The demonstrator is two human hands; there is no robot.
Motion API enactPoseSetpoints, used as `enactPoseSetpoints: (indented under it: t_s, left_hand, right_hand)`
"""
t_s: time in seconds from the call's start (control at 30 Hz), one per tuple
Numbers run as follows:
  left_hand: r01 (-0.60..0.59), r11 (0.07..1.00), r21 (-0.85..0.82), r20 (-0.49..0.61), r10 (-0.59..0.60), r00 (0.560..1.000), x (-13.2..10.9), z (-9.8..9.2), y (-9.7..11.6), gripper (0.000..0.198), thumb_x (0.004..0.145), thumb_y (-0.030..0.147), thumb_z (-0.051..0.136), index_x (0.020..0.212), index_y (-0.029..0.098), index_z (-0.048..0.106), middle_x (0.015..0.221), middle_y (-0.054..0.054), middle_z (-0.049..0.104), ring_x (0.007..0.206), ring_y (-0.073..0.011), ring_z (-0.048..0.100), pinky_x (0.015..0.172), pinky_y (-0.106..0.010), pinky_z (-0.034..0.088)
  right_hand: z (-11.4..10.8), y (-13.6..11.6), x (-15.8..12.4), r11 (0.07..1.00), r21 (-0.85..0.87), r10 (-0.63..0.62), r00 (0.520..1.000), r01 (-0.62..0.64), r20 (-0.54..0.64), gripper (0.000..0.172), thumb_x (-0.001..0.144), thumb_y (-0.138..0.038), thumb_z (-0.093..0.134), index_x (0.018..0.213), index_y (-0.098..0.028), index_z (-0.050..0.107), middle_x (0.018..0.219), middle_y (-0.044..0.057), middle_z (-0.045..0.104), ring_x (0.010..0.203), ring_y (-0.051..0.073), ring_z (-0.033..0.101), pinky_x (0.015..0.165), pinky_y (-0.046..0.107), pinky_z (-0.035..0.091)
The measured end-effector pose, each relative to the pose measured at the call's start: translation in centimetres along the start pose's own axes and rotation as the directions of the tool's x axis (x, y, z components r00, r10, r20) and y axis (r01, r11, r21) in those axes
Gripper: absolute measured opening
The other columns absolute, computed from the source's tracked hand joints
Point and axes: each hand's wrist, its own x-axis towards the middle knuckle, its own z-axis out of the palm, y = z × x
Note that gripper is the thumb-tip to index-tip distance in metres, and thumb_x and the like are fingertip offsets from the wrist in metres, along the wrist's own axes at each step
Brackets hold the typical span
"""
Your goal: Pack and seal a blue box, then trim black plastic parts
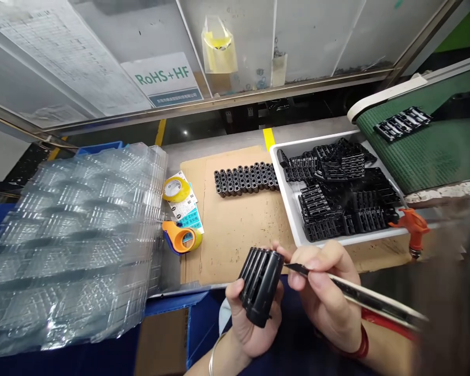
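Held up near the table's front edge is a black ribbed plastic part, tilted, with my left hand closed round it from below. My right hand grips a craft knife with a dark pointed blade and a pale handle. The blade's tip is at the part's upper right edge; whether it touches, I cannot tell. Behind my hands, several black tubular parts stand packed in rows on a cardboard sheet. A white tray to the right holds a heap of similar black parts.
Stacked clear plastic trays fill the left side. Beside them lie a yellow tape roll, labels and an orange tape dispenser. An orange nozzle tool is at the right. A green conveyor belt carries another black part.
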Motion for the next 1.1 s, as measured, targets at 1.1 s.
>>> enactPoseSetpoints:
  t_s: [1.1]
  left_hand:
    - [0.057, 0.998, 0.027, 0.042, -0.058, 0.997, 0.0, 0.0, -1.1, 0.026, 0.085, 0.044, 0.074, 0.106, 0.029, 0.077, 0.109, 0.006, 0.079, 0.101, 0.0008, 0.071, 0.071, 0.008, 0.043]
  right_hand:
    - [-0.2, -0.3, -0.7, 0.997, -0.082, -0.006, 1.000, 0.006, -0.001, 0.008, 0.095, -0.023, 0.064, 0.092, -0.030, 0.067, 0.068, -0.006, 0.066, 0.066, 0.011, 0.063, 0.108, 0.047, 0.050]
